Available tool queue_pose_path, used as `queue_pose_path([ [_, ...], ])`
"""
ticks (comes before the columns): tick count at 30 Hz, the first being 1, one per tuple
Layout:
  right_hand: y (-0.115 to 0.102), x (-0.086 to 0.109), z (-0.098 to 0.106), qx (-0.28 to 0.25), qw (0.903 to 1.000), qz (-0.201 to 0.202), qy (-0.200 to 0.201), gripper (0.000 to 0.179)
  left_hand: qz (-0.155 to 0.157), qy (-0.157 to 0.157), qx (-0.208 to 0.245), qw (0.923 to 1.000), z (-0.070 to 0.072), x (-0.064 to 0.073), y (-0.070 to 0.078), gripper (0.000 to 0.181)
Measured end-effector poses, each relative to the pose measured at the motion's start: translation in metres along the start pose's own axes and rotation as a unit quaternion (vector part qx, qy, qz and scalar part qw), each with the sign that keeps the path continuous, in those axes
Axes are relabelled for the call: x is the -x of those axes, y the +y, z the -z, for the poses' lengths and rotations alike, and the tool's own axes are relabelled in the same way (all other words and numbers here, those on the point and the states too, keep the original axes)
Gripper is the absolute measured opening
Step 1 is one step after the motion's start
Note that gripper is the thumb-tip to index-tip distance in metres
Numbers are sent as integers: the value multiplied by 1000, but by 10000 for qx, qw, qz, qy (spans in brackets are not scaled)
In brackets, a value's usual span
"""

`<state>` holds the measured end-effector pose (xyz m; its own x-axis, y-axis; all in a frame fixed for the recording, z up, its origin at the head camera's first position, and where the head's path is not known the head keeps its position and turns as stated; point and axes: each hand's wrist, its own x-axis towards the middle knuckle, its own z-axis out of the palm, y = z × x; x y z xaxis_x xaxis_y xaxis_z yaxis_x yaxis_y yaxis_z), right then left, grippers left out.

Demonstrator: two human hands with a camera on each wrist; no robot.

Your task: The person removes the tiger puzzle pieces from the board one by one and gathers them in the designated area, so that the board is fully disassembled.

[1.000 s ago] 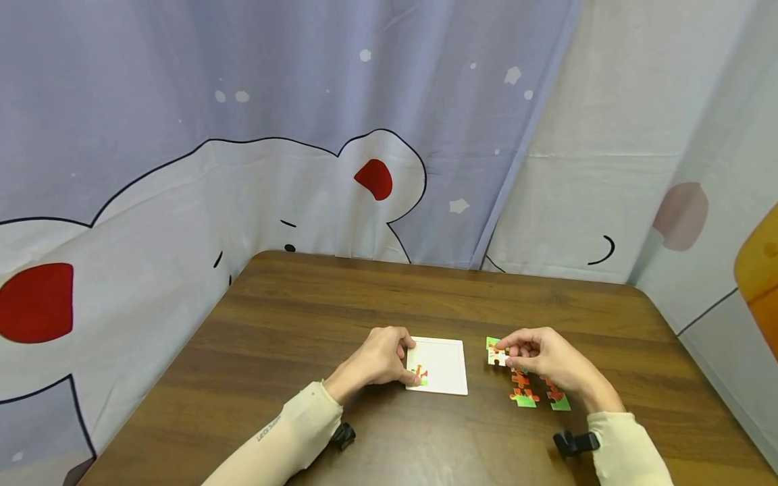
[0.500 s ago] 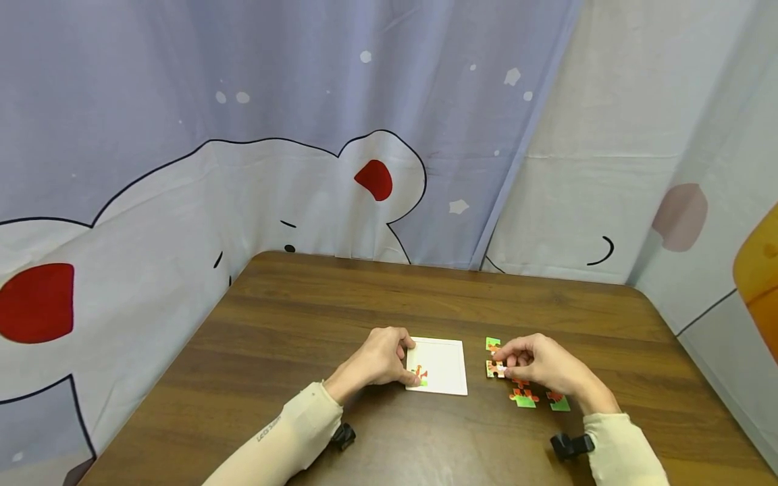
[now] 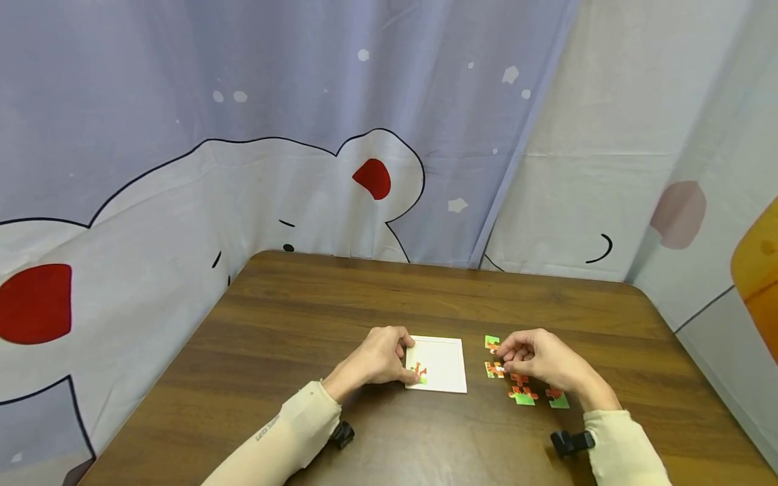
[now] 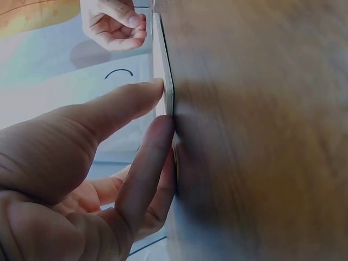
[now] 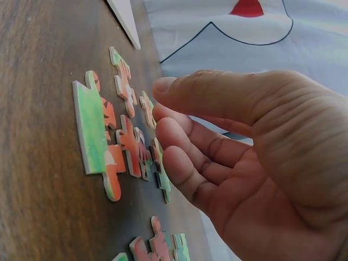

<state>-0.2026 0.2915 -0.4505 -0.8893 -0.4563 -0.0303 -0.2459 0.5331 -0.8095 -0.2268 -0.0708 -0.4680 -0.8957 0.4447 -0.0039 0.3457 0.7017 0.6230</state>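
Observation:
In the head view, my left hand (image 3: 378, 358) holds the left side of a white square puzzle tray (image 3: 442, 368). Its thumb (image 4: 128, 106) lies on the tray's corner in the left wrist view, with another finger against the edge. One green-and-orange jigsaw piece (image 3: 422, 374) sits in the tray's near-left corner. Right of the tray, my right hand (image 3: 541, 354) hovers with loosely bent fingers and nothing between them. By its fingertips lie an orange-and-white jigsaw piece (image 3: 495, 369) and, farther back, a green-cornered piece (image 3: 491, 343).
More jigsaw pieces lie under and in front of the right hand, among them a green-edged piece (image 3: 523, 398) and another green one (image 3: 557, 399). The wooden table (image 3: 340, 290) ends at a printed curtain (image 3: 316, 196) behind.
My right hand has set the orange-and-white jigsaw piece down nearer me, let go of it, and lifted slightly away. The left hand and tray have stayed put.

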Motion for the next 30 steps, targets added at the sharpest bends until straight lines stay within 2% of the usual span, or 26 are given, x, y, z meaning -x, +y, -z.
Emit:
queue_pose_path([
  [2, -1, 0, 0, -53, 10000, 9, 58, 16, -178, 67, -142, 9997, -9, -8, -15, 66],
  [5, -3, 0, 0, -83, 9998, -50, 167, 16, -346, 110, -292, 9989, -19, -17, -29, 73],
  [9, -5, -1, -1, 20, 9993, -60, 364, 16, -257, -20, -199, 9995, -17, -17, -26, 77],
  [14, -14, -5, -6, 73, 9975, 98, 691, 17, -217, -43, -281, 9994, -20, -19, -29, 78],
  [18, -23, -10, -16, -1, 9958, 293, 871, 21, -106, -125, -182, 9997, -7, -9, -11, 75],
  [19, -26, -12, -19, -52, 9954, 333, 902, 23, -196, -77, -213, 9996, -7, -7, -13, 77],
  [22, -32, -19, -29, -307, 9947, 386, 902, 28, -82, -145, -67, 9998, 2, 1, -1, 77],
  [25, -36, -26, -42, -605, 9939, 458, 804, 33, -12, -177, -27, 9998, 5, 4, 3, 78],
  [26, -37, -28, -46, -683, 9937, 484, 745, 35, 118, -245, 43, 9996, 10, 7, 12, 75],
  [30, -39, -36, -63, -935, 9925, 626, 480, 40, 151, -322, 133, 9993, 11, 7, 12, 76],
])
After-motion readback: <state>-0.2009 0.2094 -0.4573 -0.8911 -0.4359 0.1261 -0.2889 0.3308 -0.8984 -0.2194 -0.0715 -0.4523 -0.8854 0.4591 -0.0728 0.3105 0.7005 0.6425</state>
